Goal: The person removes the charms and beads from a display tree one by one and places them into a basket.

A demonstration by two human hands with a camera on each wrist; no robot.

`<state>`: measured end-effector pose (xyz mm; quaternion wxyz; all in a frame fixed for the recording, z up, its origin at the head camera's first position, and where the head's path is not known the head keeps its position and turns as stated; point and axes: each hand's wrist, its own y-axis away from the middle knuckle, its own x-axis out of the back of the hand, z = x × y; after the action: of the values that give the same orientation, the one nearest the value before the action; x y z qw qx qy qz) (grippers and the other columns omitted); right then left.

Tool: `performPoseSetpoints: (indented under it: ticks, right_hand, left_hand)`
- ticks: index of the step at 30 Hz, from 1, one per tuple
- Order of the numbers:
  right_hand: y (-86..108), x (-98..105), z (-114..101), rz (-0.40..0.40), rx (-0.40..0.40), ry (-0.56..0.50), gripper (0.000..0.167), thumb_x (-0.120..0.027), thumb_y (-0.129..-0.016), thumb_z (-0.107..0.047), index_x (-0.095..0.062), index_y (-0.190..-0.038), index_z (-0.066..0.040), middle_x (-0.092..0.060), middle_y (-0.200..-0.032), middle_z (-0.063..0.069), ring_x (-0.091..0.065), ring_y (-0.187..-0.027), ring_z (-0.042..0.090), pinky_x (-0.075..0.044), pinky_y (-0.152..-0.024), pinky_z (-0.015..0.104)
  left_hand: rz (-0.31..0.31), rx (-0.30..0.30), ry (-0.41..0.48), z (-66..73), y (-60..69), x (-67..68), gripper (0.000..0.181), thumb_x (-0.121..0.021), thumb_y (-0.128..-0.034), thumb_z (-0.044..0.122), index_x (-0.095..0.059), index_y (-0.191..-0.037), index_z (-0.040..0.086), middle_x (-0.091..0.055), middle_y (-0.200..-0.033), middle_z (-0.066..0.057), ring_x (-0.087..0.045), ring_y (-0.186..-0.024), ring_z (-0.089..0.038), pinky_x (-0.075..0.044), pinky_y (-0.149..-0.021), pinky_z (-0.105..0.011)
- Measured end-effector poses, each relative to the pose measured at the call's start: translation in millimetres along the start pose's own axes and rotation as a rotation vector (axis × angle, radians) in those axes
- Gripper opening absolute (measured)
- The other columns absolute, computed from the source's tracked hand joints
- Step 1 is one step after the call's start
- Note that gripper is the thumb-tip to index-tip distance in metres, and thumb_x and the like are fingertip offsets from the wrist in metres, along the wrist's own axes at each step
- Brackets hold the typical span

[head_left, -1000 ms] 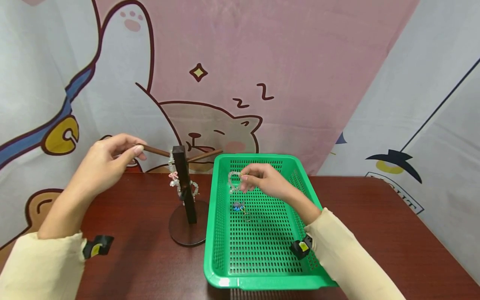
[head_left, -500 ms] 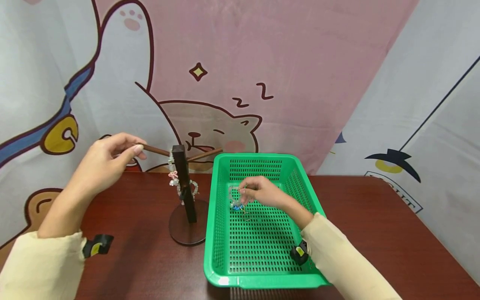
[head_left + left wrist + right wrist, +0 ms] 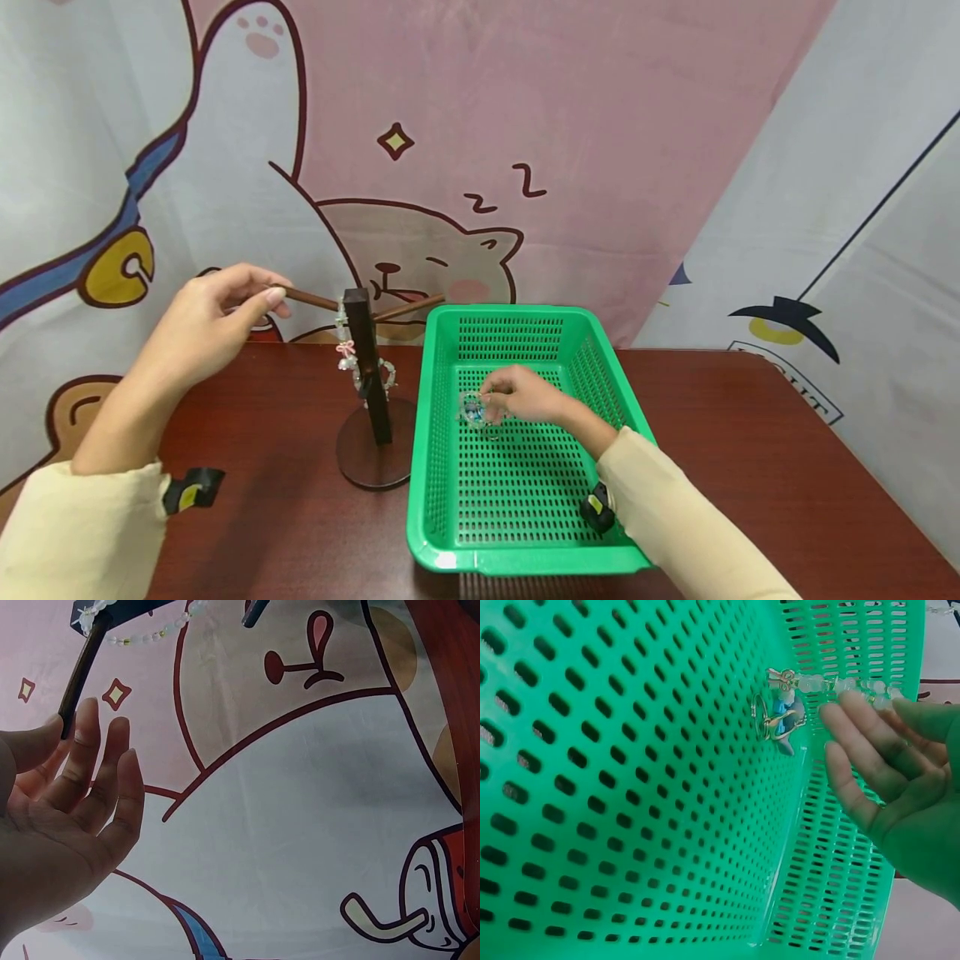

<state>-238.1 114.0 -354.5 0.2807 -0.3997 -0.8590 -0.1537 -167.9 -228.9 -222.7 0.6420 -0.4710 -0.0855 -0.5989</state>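
My left hand (image 3: pixel 210 325) pinches the tip of a brown rod (image 3: pixel 311 298) on a dark wooden jewelry stand (image 3: pixel 372 392), other fingers loosely spread in the left wrist view. A pale beaded bracelet with a pink bow (image 3: pixel 345 348) hangs from this rod, and another beaded bracelet (image 3: pixel 389 375) hangs behind the post. Low inside the green basket (image 3: pixel 540 563), my right hand (image 3: pixel 528 395) pinches a clear beaded bracelet (image 3: pixel 847 685) between thumb and fingertip. The bracelet hangs down by a blue-grey keychain (image 3: pixel 787 724) with a metal ring on the basket floor; whether they touch, I cannot tell.
The basket stands on a reddish-brown table (image 3: pixel 750 467), close to the stand's round base (image 3: pixel 375 467). The stand's second rod (image 3: pixel 408 308) points right, reaching the basket's far left corner. A cartoon-printed cloth (image 3: pixel 600 125) hangs behind the table.
My right hand has lowered the clear bracelet deeper into the basket, to the level of the keychain. My left hand stays on the rod.
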Motion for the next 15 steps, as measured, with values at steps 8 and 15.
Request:
performPoseSetpoints:
  ticks: [8,15]
  right_hand:
    - [0.2,4.7,6.6,0.197,-0.158,0.033,0.013,-0.052,-0.090,-0.001,-0.061,-0.096,0.007,-0.063,-0.067,0.017,-0.062,-0.062,0.035,-0.050,-0.060,0.040]
    - [-0.2,10.1,7.8,0.238,-0.179,-0.072,0.012,-0.054,-0.090,-0.004,-0.060,-0.098,0.003,-0.063,-0.072,0.021,-0.061,-0.060,0.031,-0.050,-0.058,0.036]
  left_hand:
    - [-0.002,-0.002,-0.005,1.3,-0.3,0.2,0.017,-0.052,-0.0939,0.014,-0.063,-0.102,0.004,-0.065,-0.081,-0.013,-0.050,-0.064,-0.004,-0.033,-0.052,-0.023]
    - [-0.005,0.009,-0.009,1.3,0.3,0.3,0.018,-0.051,-0.0941,0.015,-0.063,-0.103,0.004,-0.065,-0.082,-0.013,-0.050,-0.065,-0.004,-0.033,-0.053,-0.023]
